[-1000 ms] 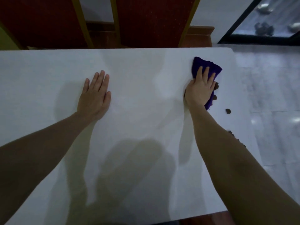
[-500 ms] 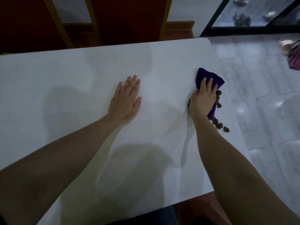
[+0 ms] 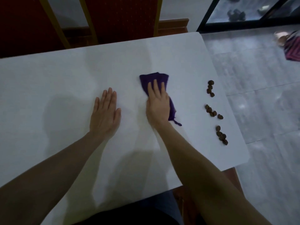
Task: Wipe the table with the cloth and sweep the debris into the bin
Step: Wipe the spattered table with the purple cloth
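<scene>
A purple cloth (image 3: 154, 78) lies on the white table (image 3: 48, 82), right of centre. My right hand (image 3: 158, 104) presses flat on it with straight fingers, covering its middle. My left hand (image 3: 105, 114) rests flat on the bare table just left of the right hand. Brown debris sits near the table's right edge in three small clusters: a far cluster (image 3: 210, 88), a middle cluster (image 3: 212, 112) and a near cluster (image 3: 221, 135). The cloth is well apart from the debris. No bin is in view.
Red chair backs with yellow frames (image 3: 123, 17) stand behind the table's far edge. Grey tiled floor (image 3: 259, 95) lies to the right, with a pink striped item (image 3: 293, 49) on it. A dark-framed glass door (image 3: 243, 12) is at the back right.
My right hand has slid the cloth left, away from the right edge, leaving the debris exposed in three clusters. My left hand stays flat on the table. The view has shifted right.
</scene>
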Action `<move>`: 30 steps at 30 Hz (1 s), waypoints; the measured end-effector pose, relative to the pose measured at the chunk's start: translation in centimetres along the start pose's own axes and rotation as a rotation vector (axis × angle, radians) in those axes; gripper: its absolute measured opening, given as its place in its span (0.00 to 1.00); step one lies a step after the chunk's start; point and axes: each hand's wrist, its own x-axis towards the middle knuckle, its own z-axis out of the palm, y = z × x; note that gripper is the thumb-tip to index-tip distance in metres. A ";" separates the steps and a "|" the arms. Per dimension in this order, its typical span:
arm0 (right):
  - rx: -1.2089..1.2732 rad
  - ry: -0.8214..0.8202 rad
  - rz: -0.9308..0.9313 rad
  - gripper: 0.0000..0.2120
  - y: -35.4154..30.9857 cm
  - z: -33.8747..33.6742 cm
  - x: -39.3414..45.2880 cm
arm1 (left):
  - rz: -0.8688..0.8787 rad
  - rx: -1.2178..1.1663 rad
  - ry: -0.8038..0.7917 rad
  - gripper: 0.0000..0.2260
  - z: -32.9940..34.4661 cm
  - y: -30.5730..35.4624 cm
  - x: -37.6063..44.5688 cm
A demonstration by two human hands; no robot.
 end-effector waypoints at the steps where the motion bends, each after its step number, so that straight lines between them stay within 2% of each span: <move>1: 0.003 -0.002 -0.046 0.28 -0.3 0.2 -1.4 | -0.006 0.008 -0.004 0.29 0.2 -0.2 -0.7; 4: 0.021 -0.026 -0.136 0.28 0.7 0.4 -5.1 | -0.007 0.029 -0.010 0.29 0.8 -0.5 -2.3; 6: 0.030 -0.018 -0.126 0.28 2.8 -0.1 -6.9 | 0.005 0.045 -0.007 0.30 0.9 -0.6 -2.6; 14: 0.017 0.074 0.130 0.25 11.3 -3.3 -8.8 | 0.024 0.036 0.011 0.30 0.8 -0.5 -2.6; 17: 0.006 0.094 0.219 0.24 11.3 -3.3 -8.4 | 0.020 0.023 0.006 0.30 0.6 -0.4 -2.5; 21: 0.016 0.111 0.332 0.25 7.4 -2.2 -8.4 | 0.028 -0.020 0.003 0.31 0.1 -0.8 -2.9; 24: -0.003 0.077 0.243 0.27 2.9 -0.7 -9.4 | 0.034 -0.016 0.009 0.30 0.0 -1.5 -3.9; 27: 0.035 0.037 0.069 0.28 -0.9 0.9 -11.9 | 0.044 -0.010 -0.002 0.30 0.1 -2.0 -5.3; 30: 0.040 -0.027 -0.116 0.29 -1.9 1.6 -15.7 | 0.040 0.024 -0.014 0.31 0.4 -2.3 -6.3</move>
